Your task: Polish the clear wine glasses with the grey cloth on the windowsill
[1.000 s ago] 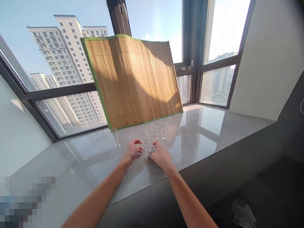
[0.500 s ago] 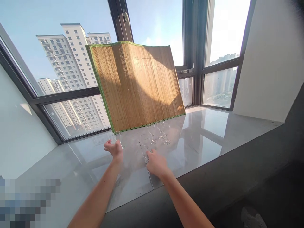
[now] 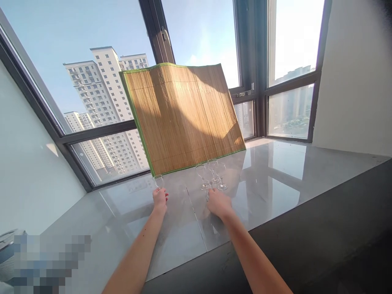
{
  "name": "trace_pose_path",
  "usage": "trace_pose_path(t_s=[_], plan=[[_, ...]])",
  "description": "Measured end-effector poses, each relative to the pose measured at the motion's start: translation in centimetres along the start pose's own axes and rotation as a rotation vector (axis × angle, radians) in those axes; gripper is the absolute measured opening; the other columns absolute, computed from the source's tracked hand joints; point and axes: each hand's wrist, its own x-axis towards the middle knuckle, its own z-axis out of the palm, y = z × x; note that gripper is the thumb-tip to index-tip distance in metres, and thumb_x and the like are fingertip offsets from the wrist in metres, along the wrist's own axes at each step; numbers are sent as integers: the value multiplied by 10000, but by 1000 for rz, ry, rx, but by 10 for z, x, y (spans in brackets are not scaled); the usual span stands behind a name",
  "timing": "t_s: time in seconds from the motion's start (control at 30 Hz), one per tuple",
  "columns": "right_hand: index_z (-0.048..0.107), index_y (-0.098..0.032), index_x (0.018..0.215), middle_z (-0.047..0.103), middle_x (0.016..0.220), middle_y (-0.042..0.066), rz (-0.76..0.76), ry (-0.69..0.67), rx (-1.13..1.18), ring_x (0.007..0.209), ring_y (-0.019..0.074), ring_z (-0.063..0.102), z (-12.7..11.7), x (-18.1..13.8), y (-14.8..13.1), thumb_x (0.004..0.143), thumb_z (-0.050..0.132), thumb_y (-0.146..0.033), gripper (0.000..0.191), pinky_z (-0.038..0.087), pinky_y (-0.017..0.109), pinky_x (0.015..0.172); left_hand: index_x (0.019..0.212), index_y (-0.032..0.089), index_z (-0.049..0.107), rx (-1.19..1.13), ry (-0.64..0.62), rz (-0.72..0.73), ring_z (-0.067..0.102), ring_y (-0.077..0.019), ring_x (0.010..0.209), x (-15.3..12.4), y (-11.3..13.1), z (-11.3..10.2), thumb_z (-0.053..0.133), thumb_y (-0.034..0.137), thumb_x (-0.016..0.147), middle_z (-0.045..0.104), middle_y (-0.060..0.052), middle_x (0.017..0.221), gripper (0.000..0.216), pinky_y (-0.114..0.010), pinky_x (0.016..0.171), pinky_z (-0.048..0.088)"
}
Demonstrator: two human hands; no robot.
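Observation:
My left hand (image 3: pixel 160 197) is closed round the lower part of a clear wine glass (image 3: pixel 158 181), whose bowl shows above the fingers. My right hand (image 3: pixel 219 201) is closed low on another wine glass (image 3: pixel 210 181), just in front of the standing group. That glass overlaps the others in view, so its outline is hard to make out. Clear stemmed glasses stand upright close together behind my right hand: one at the left (image 3: pixel 201 171), one at the back (image 3: pixel 213 165) and one at the right (image 3: pixel 222 179).
A bamboo mat (image 3: pixel 186 118) with green edging leans against the window behind the glasses. Grey glossy tiles cover the window ledge (image 3: pixel 180 245), which drops off at its front edge. Dark window frames (image 3: pixel 101 129) rise behind, and a white wall (image 3: pixel 349 94) stands at right.
My right hand has carried its glass rightward to the group. My left hand, earlier beside its glass with fingers spread, is now closed on it. The view has shifted slightly.

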Motion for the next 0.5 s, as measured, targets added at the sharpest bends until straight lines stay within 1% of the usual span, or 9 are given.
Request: trace_pose_path(t_s=[0.17,0.23,0.33,0.4,0.5], plan=[[587,-165,1174,605,1161,152,-47,-9,19,1001,283,623,0,3,5,775,516,-108,409,457,351,738,1004,215,454,65,-4,45,493,-71,524,-2,-4,3,621,247,706,507,51,729,344,-203,497,363],[582,-175,1179,612,1149,132,-67,-19,21,988,277,626,-1,2,5,776,494,-93,420,457,348,728,1015,216,459,110,-20,68,495,-78,544,-6,-5,4,614,257,712,522,35,758,343,-213,511,374],[584,-191,1182,616,1149,120,-75,-30,24,984,275,623,-3,0,6,786,473,-91,423,456,355,732,1011,207,481,129,-61,101,506,-76,577,-14,-5,6,599,263,716,550,-2,858,323,-219,526,389],[571,-206,1223,588,1211,130,-69,-16,30,1007,272,613,-3,-2,6,792,479,-100,453,451,352,745,994,195,504,124,-96,130,504,-71,584,-21,-4,9,593,265,716,552,-13,890,300,-217,529,392],[499,-237,1331,526,1304,140,-55,48,47,1049,263,591,-2,-7,5,805,479,-108,542,440,333,751,970,185,540,158,-166,157,495,-76,569,-33,-3,14,594,281,713,548,-1,816,280,-216,529,390]])
